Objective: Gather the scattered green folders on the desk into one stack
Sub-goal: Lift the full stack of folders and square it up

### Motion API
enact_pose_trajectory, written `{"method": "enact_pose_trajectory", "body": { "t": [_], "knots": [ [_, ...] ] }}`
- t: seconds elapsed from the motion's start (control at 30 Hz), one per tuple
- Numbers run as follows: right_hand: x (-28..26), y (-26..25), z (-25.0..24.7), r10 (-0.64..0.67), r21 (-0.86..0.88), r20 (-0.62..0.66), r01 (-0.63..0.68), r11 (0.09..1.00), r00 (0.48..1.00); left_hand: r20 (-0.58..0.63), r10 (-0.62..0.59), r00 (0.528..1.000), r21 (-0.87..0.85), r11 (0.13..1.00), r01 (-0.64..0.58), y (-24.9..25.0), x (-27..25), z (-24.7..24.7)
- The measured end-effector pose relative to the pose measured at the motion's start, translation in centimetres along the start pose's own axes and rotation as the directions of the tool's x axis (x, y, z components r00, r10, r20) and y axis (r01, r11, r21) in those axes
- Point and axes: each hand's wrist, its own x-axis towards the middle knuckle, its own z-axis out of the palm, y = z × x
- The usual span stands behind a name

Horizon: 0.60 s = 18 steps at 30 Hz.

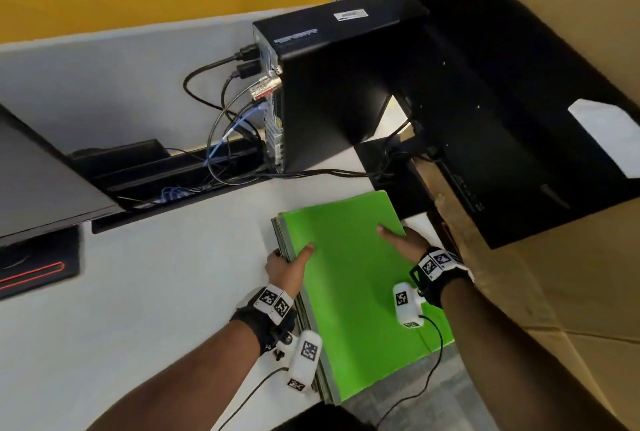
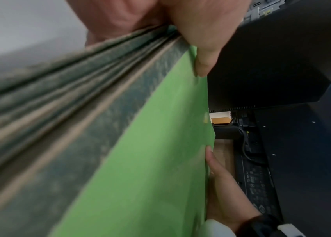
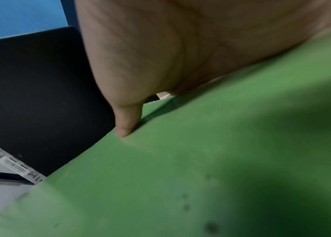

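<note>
Holding the stack of green folders (image 1: 349, 278) with both hands, left hand (image 1: 284, 266) at nine o'clock, right hand (image 1: 405, 244) at three o'clock, squeezing evenly, keeping edges lined up over the tabletop (image 1: 166, 278).

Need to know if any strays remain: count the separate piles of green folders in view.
1. The single stack of green folders sits at the desk's near edge, held between left hand and right hand. Monitors could hide others.

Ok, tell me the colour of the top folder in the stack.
Bright green, clearest in the head view: the top folder.
</note>
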Motion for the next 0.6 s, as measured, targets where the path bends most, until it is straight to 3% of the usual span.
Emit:
{"method": "enact_pose_trajectory", "body": {
  "t": [0.07, 0.23, 0.37, 0.6],
  "knots": [
    [0.1, -0.4, 0.2, -0.004, 0.014, 0.015, 0.004, 1.000, 1.000, 0.012, -0.014, 1.000, 0.060, 0.998, 0.014, 0.3, 0.3, 0.1],
    [1.7, 0.1, 0.9, 0.032, 0.000, -0.099, -0.032, 0.999, 0.995, 0.062, -0.020, 0.998, 0.226, 0.974, 0.006, 1.0, 1.2, -0.4],
    [1.2, -0.5, 1.1, -0.021, -0.034, -0.123, 0.017, 0.999, 0.992, 0.067, -0.046, 0.997, 0.379, 0.925, 0.017, 1.4, 1.0, -0.6],
    [1.6, -1.3, 1.8, -0.026, -0.169, -0.151, 0.000, 0.986, 0.988, -0.012, -0.102, 0.995, 0.333, 0.938, 0.100, 1.5, 0.5, -0.6]
  ]
}}
